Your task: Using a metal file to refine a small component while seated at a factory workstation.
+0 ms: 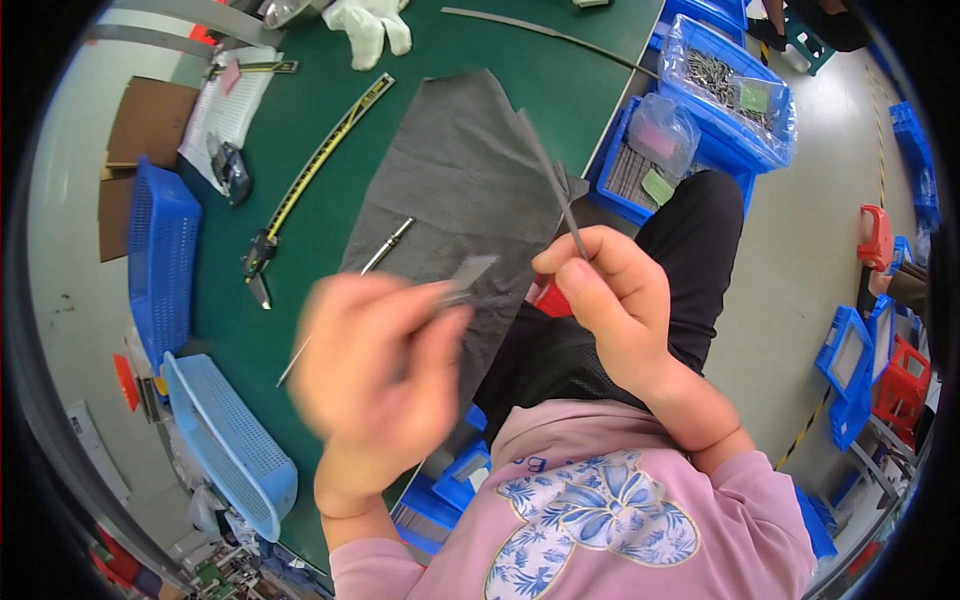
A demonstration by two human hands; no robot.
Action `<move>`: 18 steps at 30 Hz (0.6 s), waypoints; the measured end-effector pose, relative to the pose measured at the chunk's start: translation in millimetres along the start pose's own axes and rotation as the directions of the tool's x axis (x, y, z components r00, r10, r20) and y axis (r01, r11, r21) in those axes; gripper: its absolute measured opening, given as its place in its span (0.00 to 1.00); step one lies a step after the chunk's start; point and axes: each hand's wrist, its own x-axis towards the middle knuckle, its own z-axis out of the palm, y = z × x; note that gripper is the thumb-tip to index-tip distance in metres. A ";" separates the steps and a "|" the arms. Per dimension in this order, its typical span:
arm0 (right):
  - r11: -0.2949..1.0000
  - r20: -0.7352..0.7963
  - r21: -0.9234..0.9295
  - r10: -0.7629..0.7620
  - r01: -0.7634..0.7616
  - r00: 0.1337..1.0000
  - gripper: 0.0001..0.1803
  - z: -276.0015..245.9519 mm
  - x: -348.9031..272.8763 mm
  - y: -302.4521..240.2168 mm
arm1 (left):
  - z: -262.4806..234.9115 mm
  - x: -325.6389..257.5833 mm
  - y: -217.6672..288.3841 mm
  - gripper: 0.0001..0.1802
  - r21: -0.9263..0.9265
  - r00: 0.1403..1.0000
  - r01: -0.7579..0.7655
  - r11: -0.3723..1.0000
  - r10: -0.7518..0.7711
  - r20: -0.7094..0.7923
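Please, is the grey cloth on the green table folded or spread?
Spread: the grey cloth lies broad and mostly flat across the green table, lightly creased.

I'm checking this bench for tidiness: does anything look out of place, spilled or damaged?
Nothing looks spilled or plainly damaged. Slightly untidy, though: the dark grey, cloth-like sheet on the green tabletop lies creased, with an uneven outline.

No readable text or signs.

The blurred left hand (375,365) grips a short, flat grey piece (475,270); the right hand (620,305) pinches a slender grey strip (556,183).
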 end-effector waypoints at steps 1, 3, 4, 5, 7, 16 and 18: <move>0.995 0.014 0.093 0.030 -0.031 0.999 0.07 -0.8 1.1 0.1 | -18.6 3.2 3.2 0.09 0.064 0.991 0.025 0.998 -0.016 -0.131; 0.996 0.129 0.000 0.083 -0.084 0.988 0.06 -7.1 -1.2 6.1 | -95.1 -8.7 4.6 0.05 0.021 0.894 0.059 0.998 -0.043 -0.446; 0.984 0.150 -0.024 0.176 -0.174 0.973 0.06 -13.9 -3.7 12.1 | -141.9 -12.2 1.4 0.09 -0.158 0.895 0.021 0.987 -0.089 -0.438; 0.963 0.179 -0.046 0.269 -0.265 0.947 0.06 -15.1 -6.3 21.8 | -183.2 -18.3 0.7 0.12 -0.336 0.903 -0.024 0.942 -0.124 -0.412; 0.969 0.172 0.016 0.240 -0.246 0.956 0.06 -11.1 -9.4 30.0 | -222.3 -21.1 0.3 0.13 -0.586 0.919 -0.075 0.807 -0.173 -0.356; 0.984 0.161 0.095 0.133 -0.149 0.978 0.06 -16.3 10.0 -1.1 | -78.1 44.0 -22.1 0.10 -0.779 0.801 -0.020 0.626 -0.456 -0.387; 0.995 0.175 0.089 0.025 -0.041 0.984 0.06 -8.6 24.8 -36.7 | -52.1 49.9 1.9 0.07 -0.774 0.909 0.056 0.630 -0.353 -0.222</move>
